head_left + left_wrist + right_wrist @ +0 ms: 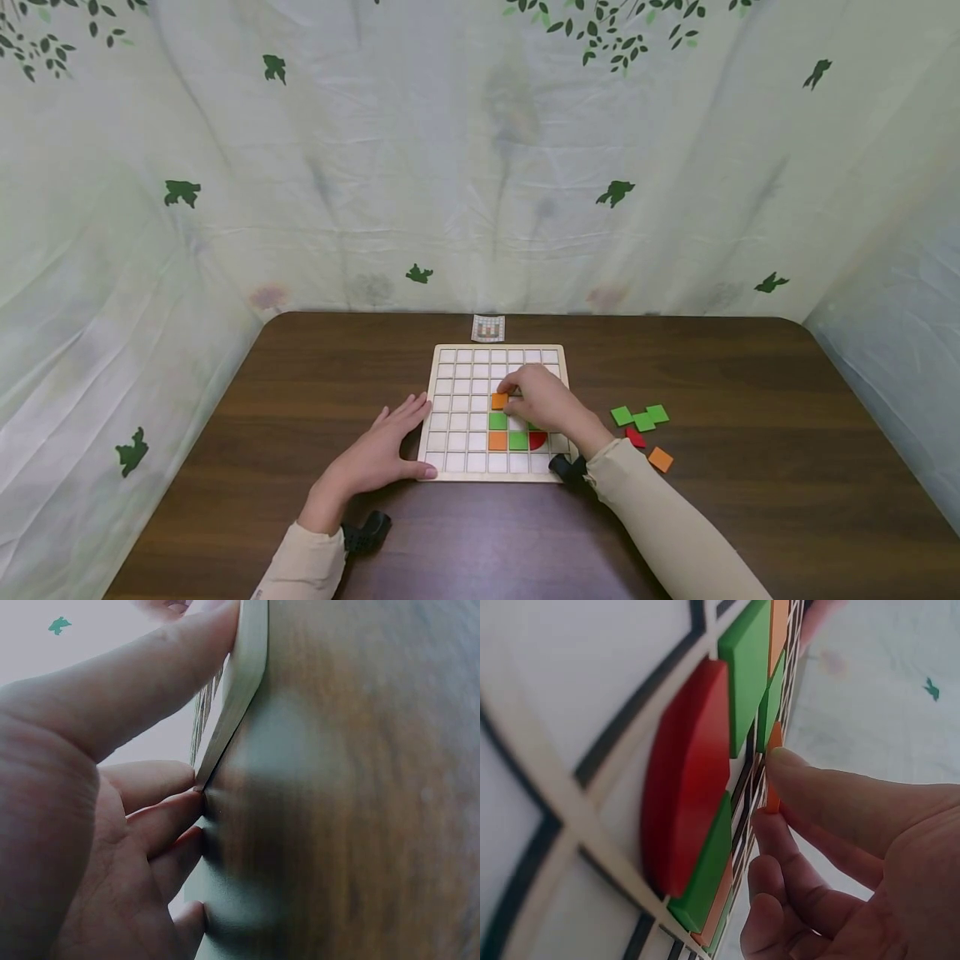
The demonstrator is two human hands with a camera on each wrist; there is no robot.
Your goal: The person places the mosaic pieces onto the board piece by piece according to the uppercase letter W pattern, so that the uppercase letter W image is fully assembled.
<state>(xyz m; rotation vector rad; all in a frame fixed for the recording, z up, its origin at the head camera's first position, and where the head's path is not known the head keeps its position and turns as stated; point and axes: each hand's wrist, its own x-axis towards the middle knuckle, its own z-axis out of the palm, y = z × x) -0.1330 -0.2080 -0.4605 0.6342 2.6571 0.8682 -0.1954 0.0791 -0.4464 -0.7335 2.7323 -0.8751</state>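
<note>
A pale board with a grid of white square cells lies on the table. My right hand is over it, thumb and fingers pinching a small orange square tile. On the grid near it sit an orange tile, green tiles and a red piece with a curved edge; part of the grid is hidden under the hand. My left hand rests at the board's left side, fingers extended against its edge and thumb at the near left corner.
On the brown table, right of the board, lie loose green tiles, a red piece and an orange tile. A small printed card lies behind the board. A patterned curtain hangs around the back.
</note>
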